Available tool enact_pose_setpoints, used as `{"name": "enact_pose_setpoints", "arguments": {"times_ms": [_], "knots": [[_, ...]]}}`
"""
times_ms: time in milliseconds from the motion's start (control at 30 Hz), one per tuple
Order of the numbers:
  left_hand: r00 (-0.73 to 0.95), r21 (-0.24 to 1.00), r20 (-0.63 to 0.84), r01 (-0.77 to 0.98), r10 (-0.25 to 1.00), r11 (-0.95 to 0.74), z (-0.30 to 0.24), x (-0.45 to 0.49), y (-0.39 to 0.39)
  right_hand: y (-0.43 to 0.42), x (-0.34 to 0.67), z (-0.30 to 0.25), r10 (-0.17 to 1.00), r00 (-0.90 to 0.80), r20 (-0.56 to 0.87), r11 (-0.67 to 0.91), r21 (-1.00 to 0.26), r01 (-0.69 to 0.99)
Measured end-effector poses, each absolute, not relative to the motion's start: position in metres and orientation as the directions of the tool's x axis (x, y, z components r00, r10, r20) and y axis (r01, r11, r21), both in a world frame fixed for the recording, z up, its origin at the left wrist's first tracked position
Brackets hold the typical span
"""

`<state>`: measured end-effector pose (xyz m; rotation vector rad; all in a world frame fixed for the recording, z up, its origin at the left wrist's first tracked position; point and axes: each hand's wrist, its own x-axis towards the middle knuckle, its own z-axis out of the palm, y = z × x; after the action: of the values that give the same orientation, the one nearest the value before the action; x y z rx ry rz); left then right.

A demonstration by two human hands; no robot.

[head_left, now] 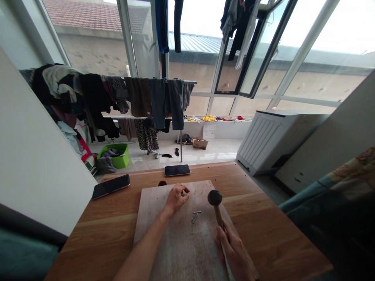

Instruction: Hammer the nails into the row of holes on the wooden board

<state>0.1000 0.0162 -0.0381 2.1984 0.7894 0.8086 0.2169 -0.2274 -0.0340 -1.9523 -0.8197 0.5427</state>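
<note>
My right hand (pixel 233 249) is wrapped round the wooden handle of a mallet (pixel 215 198), whose dark round head is raised over the right side of a pale wooden board (pixel 164 238). Near the board's far edge, my left hand (pixel 177 198) has thumb and forefinger pinched together; whatever is between them is too small or hidden to make out. Just right of those fingers, a few thin nails (pixel 195 192) stand up from the board. Several loose silver nails (pixel 195 217) lie in a small pile at the board's middle, between my two hands.
The board lies on a wooden table (pixel 258 218). Two phones rest on the table, one at its left edge (pixel 111 186) and another phone (pixel 177 170) at the far edge. A dark round object (pixel 162 183) sits behind the board. Beyond stand a laundry rack (pixel 190 82) and a green basket (pixel 124 158).
</note>
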Motion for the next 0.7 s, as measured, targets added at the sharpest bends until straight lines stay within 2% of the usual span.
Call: {"name": "enact_pose_setpoints", "arguments": {"times_ms": [367, 500, 700], "knots": [[0.622, 0.681, 0.333, 0.361, 0.709, -0.637, -0.034, 0.1, 0.014, -0.227, 0.218, -0.027, 0.763, 0.641, -0.082, -0.344, -0.891, 0.295], [0.618, 0.697, 0.329, 0.351, 0.714, -0.625, -0.035, 0.1, 0.015, -0.216, 0.216, -0.015, 0.819, 0.572, -0.044, -0.247, -0.927, 0.283], [0.601, 0.728, 0.299, 0.359, 0.741, -0.584, -0.04, 0.101, 0.018, -0.18, 0.198, 0.0, 0.887, 0.448, -0.113, -0.149, -0.988, 0.047]]}}
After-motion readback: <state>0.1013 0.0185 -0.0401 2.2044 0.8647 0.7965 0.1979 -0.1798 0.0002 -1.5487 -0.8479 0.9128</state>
